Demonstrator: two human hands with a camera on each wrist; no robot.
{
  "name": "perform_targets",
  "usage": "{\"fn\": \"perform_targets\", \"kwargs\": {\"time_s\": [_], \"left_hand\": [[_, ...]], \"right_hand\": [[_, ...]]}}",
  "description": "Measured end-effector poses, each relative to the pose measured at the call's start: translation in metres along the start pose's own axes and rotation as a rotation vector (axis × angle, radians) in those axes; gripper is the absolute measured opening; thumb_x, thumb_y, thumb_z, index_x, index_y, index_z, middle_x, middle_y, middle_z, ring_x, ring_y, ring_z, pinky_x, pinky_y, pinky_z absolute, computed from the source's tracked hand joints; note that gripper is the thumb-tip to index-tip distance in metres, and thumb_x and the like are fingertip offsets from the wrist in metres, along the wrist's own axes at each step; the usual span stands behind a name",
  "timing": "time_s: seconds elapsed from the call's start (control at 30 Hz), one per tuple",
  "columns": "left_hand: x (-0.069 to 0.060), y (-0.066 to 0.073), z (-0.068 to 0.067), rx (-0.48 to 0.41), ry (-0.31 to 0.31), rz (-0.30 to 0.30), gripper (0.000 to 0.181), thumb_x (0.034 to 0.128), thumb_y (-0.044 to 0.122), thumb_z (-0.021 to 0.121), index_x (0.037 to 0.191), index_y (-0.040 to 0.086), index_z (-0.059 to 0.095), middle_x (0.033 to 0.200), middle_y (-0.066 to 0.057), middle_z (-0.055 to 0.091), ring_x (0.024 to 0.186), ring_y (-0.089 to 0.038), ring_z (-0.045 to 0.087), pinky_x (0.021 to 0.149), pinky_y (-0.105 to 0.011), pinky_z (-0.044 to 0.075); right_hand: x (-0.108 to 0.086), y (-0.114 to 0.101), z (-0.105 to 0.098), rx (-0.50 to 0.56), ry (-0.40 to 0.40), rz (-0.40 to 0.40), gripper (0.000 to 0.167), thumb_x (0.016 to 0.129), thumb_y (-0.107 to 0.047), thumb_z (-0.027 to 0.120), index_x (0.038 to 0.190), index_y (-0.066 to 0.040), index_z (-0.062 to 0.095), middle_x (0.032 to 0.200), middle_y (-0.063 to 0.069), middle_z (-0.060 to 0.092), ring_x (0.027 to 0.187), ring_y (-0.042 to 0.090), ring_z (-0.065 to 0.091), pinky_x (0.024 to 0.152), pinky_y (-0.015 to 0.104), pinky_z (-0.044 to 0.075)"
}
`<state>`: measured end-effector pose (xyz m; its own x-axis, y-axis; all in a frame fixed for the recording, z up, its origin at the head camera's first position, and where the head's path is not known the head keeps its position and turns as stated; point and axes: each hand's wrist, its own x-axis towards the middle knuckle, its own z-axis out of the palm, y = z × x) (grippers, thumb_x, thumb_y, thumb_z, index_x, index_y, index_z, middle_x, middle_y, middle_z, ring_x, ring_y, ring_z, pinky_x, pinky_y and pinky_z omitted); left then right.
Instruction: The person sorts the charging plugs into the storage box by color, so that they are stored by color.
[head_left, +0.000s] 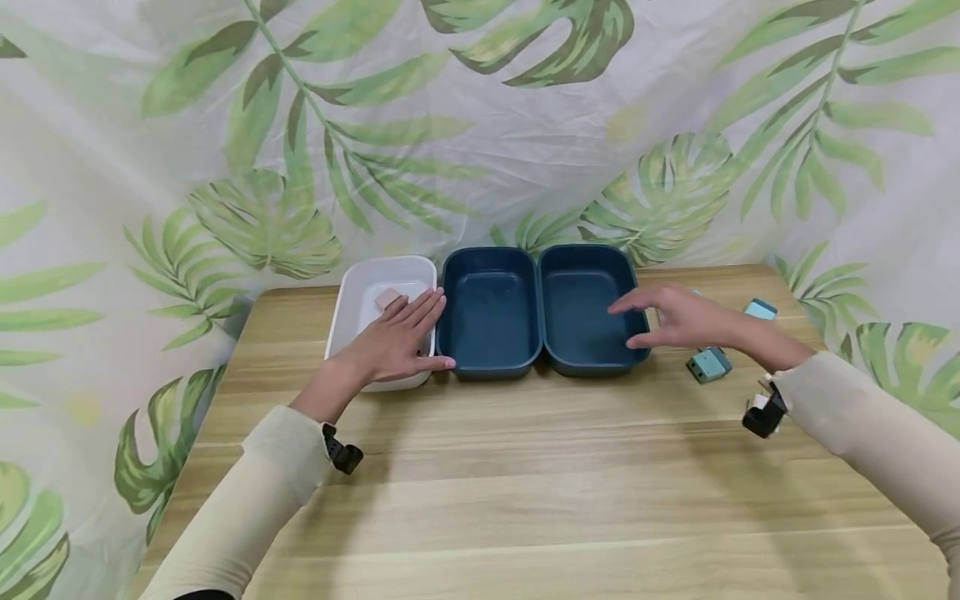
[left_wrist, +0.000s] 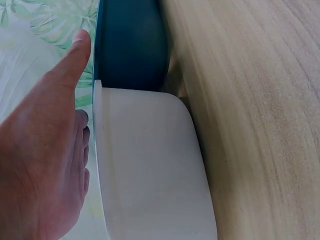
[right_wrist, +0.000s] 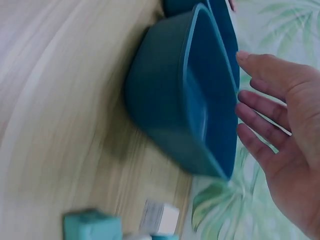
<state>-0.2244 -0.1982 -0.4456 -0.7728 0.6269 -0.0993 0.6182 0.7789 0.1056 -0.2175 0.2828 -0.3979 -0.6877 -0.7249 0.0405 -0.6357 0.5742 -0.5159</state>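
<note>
In the head view, my left hand (head_left: 393,337) is spread flat over the right side of the white bin (head_left: 345,321), its thumb reaching the near left corner of the middle blue bin (head_left: 491,367). A pale pinkish block (head_left: 387,298) lies in the white bin beside my fingers. My right hand (head_left: 667,317) hangs over the right edge of the right blue bin (head_left: 592,363), thumb and fingers apart with nothing between them. The right wrist view shows that hand (right_wrist: 282,115) above the blue bin's rim (right_wrist: 187,75), fingers loosely bent.
Teal blocks (head_left: 708,364) lie on the wooden table (head_left: 540,483) right of the bins, partly under my right forearm, with another blue block (head_left: 761,309) farther back. A white block (right_wrist: 169,219) shows near them in the right wrist view. A leaf-patterned cloth (head_left: 525,150) hangs behind the table.
</note>
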Motion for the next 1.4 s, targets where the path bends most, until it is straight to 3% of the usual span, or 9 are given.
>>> {"fn": "perform_targets", "kwargs": {"time_s": [0.2, 0.37, 0.53, 0.7, 0.93, 1.13, 1.27, 1.4], "left_hand": [[0.002, 0.001, 0.003, 0.002, -0.001, 0.009, 0.107, 0.0984, 0.071, 0.056, 0.170, 0.004, 0.013, 0.179, -0.013, 0.007, 0.165, -0.029, 0.007, 0.131, -0.057, 0.012], [0.003, 0.004, 0.003, -0.006, -0.009, 0.003, 0.107, 0.0985, 0.071, 0.057, 0.170, 0.006, 0.012, 0.179, -0.012, 0.006, 0.165, -0.029, 0.007, 0.131, -0.058, 0.012], [0.004, 0.005, 0.004, 0.001, -0.014, -0.002, 0.107, 0.0986, 0.073, 0.054, 0.171, 0.008, 0.010, 0.179, -0.009, 0.004, 0.165, -0.026, 0.005, 0.132, -0.055, 0.010], [0.003, 0.003, 0.007, -0.015, -0.011, 0.009, 0.107, 0.0988, 0.074, 0.052, 0.171, 0.008, 0.009, 0.179, -0.011, 0.005, 0.165, -0.026, 0.004, 0.132, -0.055, 0.010], [0.001, 0.002, 0.008, -0.023, -0.004, 0.004, 0.111, 0.0967, 0.082, 0.046, 0.170, 0.007, 0.010, 0.179, -0.011, 0.005, 0.165, -0.026, 0.003, 0.132, -0.055, 0.011], [0.002, 0.003, 0.009, -0.054, -0.009, 0.008, 0.111, 0.0974, 0.080, 0.048, 0.170, 0.006, 0.008, 0.179, -0.012, 0.003, 0.165, -0.026, 0.002, 0.132, -0.055, 0.011], [0.003, 0.005, 0.011, -0.058, -0.019, -0.001, 0.108, 0.0994, 0.073, 0.053, 0.171, 0.007, 0.005, 0.179, -0.010, 0.001, 0.165, -0.025, -0.001, 0.132, -0.053, 0.010], [0.002, 0.005, 0.012, -0.051, -0.021, -0.003, 0.110, 0.0982, 0.077, 0.050, 0.171, 0.009, 0.003, 0.179, -0.009, -0.001, 0.165, -0.024, -0.002, 0.132, -0.053, 0.010]], "right_hand": [[-0.033, 0.019, -0.005, -0.046, 0.025, -0.035, 0.048, 0.086, -0.013, 0.089, 0.131, -0.005, 0.073, 0.131, 0.012, 0.073, 0.119, 0.035, 0.070, 0.092, 0.055, 0.060], [-0.057, 0.035, -0.005, -0.095, 0.063, -0.029, 0.054, 0.077, -0.019, 0.096, 0.126, -0.012, 0.076, 0.123, 0.002, 0.078, 0.110, 0.029, 0.074, 0.086, 0.043, 0.062], [-0.074, 0.046, -0.004, -0.079, 0.053, 0.040, 0.054, 0.075, -0.020, 0.098, 0.123, -0.011, 0.078, 0.121, 0.003, 0.078, 0.111, 0.026, 0.072, 0.086, 0.034, 0.061], [-0.089, 0.056, -0.002, -0.045, 0.020, 0.136, 0.054, 0.076, -0.025, 0.097, 0.124, -0.009, 0.078, 0.122, 0.005, 0.078, 0.111, 0.026, 0.073, 0.085, 0.035, 0.061], [-0.102, 0.064, 0.003, -0.065, 0.018, 0.161, 0.052, 0.075, -0.026, 0.098, 0.122, -0.013, 0.079, 0.121, 0.001, 0.078, 0.112, 0.019, 0.072, 0.086, 0.030, 0.060], [-0.110, 0.065, 0.008, -0.077, 0.002, 0.244, 0.049, 0.077, -0.027, 0.097, 0.123, -0.019, 0.080, 0.126, 0.003, 0.076, 0.112, 0.016, 0.070, 0.087, 0.031, 0.059], [-0.113, 0.070, 0.015, -0.100, 0.034, 0.198, 0.049, 0.075, -0.025, 0.098, 0.120, -0.020, 0.080, 0.123, 0.002, 0.077, 0.113, 0.013, 0.069, 0.087, 0.021, 0.055], [-0.116, 0.073, 0.021, -0.118, 0.085, 0.117, 0.051, 0.069, -0.019, 0.100, 0.116, -0.017, 0.081, 0.117, 0.001, 0.079, 0.109, 0.009, 0.070, 0.085, 0.010, 0.050]]}}
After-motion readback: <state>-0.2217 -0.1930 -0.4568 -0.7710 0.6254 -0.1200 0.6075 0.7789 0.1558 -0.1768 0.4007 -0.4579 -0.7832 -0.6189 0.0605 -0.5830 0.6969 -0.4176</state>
